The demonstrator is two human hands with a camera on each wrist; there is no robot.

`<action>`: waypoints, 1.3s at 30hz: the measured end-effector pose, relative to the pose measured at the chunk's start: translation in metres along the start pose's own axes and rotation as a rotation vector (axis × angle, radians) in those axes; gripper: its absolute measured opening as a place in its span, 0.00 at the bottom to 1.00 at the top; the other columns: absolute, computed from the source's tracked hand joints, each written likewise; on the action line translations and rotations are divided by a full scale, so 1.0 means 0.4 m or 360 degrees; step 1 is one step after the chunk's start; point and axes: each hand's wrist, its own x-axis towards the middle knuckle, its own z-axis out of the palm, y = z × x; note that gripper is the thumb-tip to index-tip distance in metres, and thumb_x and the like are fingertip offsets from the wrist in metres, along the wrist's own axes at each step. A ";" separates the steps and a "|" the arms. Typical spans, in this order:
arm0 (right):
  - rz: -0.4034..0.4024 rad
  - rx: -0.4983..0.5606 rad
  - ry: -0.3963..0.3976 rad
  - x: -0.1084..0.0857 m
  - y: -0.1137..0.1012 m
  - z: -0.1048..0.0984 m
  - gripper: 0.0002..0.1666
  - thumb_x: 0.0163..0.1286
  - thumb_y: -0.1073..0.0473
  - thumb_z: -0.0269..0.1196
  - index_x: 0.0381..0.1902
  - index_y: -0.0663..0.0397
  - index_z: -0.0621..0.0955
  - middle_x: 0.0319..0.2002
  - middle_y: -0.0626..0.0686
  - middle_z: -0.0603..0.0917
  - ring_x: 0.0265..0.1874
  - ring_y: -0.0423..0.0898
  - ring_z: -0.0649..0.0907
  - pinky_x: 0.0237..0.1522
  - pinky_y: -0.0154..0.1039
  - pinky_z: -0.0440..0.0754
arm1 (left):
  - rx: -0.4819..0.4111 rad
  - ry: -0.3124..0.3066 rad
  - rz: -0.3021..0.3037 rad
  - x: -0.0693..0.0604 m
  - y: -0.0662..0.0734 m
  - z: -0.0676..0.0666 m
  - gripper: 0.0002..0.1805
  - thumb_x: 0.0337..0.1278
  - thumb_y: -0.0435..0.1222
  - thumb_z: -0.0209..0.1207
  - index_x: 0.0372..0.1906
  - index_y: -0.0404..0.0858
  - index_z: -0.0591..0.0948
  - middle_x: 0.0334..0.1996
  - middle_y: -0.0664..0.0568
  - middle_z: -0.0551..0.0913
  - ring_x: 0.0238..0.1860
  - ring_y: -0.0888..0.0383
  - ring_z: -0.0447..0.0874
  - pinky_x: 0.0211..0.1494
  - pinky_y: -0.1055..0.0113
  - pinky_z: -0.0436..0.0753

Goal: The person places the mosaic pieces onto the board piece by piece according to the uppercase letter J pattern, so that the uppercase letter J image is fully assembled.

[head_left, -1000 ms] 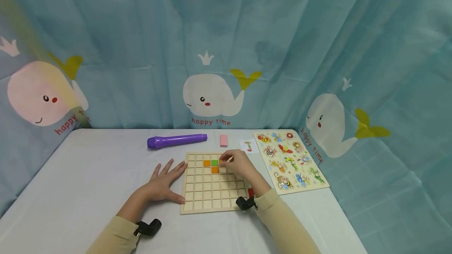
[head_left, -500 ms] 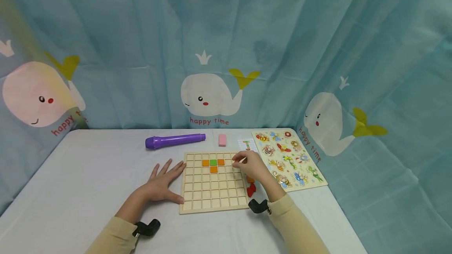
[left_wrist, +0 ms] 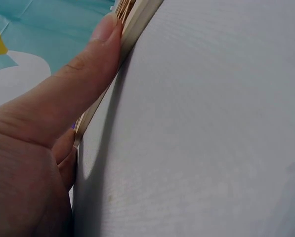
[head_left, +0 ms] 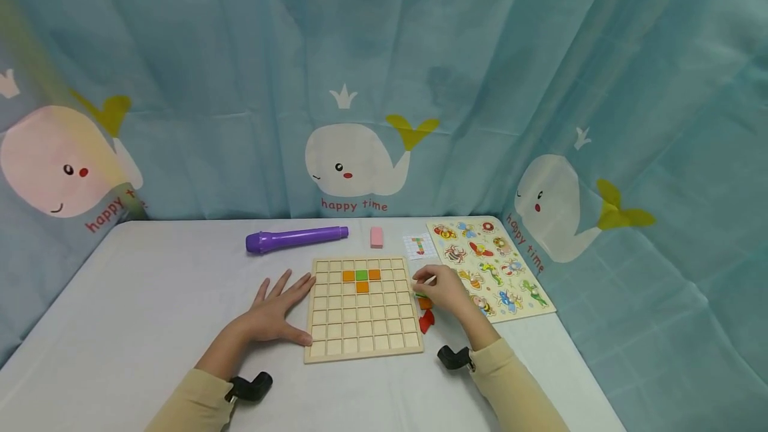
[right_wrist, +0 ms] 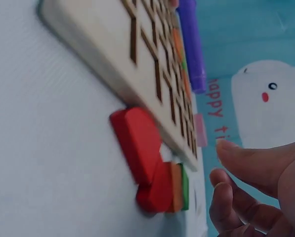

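A wooden grid board (head_left: 366,315) lies on the table with two orange tiles, a green tile (head_left: 361,275) and another orange tile (head_left: 363,287) set in its upper cells as a small T. My left hand (head_left: 273,315) rests with spread fingers along the board's left edge; its thumb (left_wrist: 83,74) touches the rim. Just off the board's right edge, my right hand (head_left: 443,289) hovers by the loose pieces, thumb and fingers apart with nothing between them. Below it are red pieces with rounded ends (right_wrist: 142,145), an orange piece (right_wrist: 176,187) and a green piece (right_wrist: 185,187).
Behind the board lie a purple toy microphone (head_left: 297,240), a pink block (head_left: 376,237) and a pattern card (head_left: 420,246). A wooden insect puzzle board (head_left: 492,269) lies to the right. Blue whale-print curtains (head_left: 240,85) hang around the table.
My right hand has left the board's upper cells and moved right and toward me, to the loose pieces. An orange tile shows where its fingers were. My left hand stays put.
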 end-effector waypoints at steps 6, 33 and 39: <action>0.0073 -0.0057 0.0045 0.006 0.032 0.002 0.09 0.65 0.58 0.72 0.43 0.51 0.87 0.39 0.48 0.86 0.30 0.42 0.79 0.32 0.37 0.78 | 0.0002 -0.0002 0.0010 0.001 0.000 -0.002 0.72 0.28 0.70 0.73 0.81 0.44 0.55 0.81 0.45 0.51 0.81 0.34 0.31 0.75 0.30 0.27; 0.0036 0.0016 0.0082 0.040 -0.002 0.002 0.13 0.62 0.51 0.74 0.33 0.49 0.81 0.31 0.47 0.82 0.30 0.44 0.79 0.31 0.37 0.78 | 0.0015 -0.0019 -0.0007 0.006 -0.010 0.005 0.73 0.27 0.72 0.72 0.81 0.46 0.54 0.82 0.47 0.51 0.81 0.35 0.31 0.75 0.31 0.26; -0.0019 0.0136 0.0105 0.045 -0.033 0.009 0.14 0.61 0.51 0.75 0.35 0.50 0.81 0.30 0.47 0.83 0.29 0.43 0.79 0.32 0.37 0.79 | 0.0024 -0.0013 -0.0016 0.004 -0.004 0.003 0.73 0.27 0.71 0.72 0.81 0.45 0.54 0.82 0.46 0.51 0.81 0.35 0.31 0.75 0.31 0.26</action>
